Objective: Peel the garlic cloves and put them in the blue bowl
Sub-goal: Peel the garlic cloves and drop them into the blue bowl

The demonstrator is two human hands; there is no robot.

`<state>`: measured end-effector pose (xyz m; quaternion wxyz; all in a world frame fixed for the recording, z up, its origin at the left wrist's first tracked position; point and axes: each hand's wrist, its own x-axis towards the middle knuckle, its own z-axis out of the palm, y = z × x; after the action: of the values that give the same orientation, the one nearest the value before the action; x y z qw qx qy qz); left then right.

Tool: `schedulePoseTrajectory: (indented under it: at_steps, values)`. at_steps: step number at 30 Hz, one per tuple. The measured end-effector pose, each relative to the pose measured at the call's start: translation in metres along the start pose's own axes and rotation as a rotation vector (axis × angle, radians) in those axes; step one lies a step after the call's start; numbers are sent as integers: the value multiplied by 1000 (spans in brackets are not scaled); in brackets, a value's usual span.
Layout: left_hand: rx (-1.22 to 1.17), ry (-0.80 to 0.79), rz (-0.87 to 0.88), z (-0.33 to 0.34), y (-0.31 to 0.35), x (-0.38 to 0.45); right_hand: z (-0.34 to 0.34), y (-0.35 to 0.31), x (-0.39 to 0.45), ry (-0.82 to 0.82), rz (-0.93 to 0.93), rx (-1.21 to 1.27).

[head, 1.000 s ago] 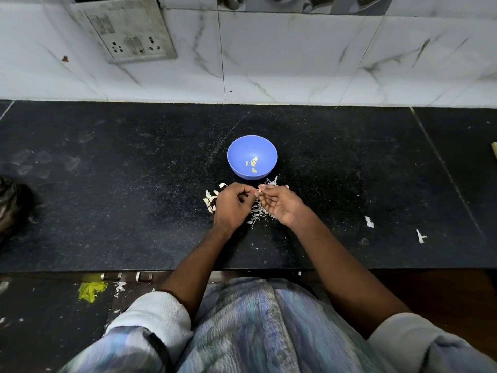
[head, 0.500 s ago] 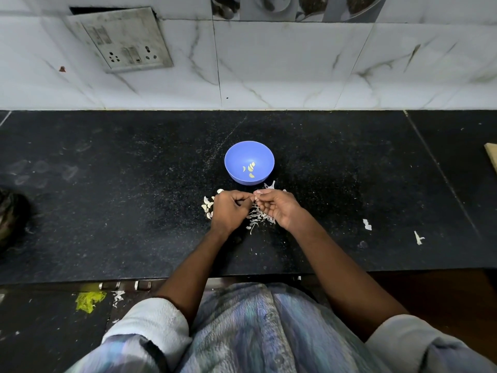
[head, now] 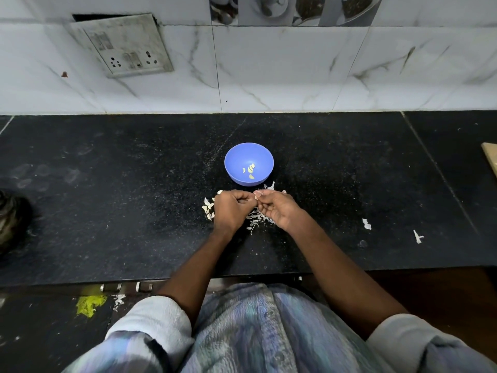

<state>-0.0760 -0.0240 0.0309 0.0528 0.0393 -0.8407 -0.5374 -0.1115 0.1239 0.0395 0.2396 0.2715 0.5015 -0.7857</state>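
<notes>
Pinching garlic clove (head: 256, 194) (both hands (head: 232, 210))

The light is dim and even, with a soft sheen on the white tiled wall (head: 269, 71) well beyond the fingers and no hard glare. The dark countertop (head: 107, 197) around the fingers swallows most shadow, and only a faint one lies under the hands. Wide-angle bending curves the counter's edges outward, and the shirt (head: 269, 332) nearest the camera, well behind the fingers, is softly blurred.
</notes>
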Motion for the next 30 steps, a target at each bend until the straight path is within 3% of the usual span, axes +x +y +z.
schedulePoseTrajectory:
  at_steps: [19,27,30]
  values:
    - [-74,7,-8,2,-7,2,-1,-1,-4,-36,19,-24]
    - [139,-11,143,-2,-5,10,-5,-5,-5,-84,-50,-129]
    - [160,-14,117,0,-6,11,-4,-3,-7,-95,-134,-210]
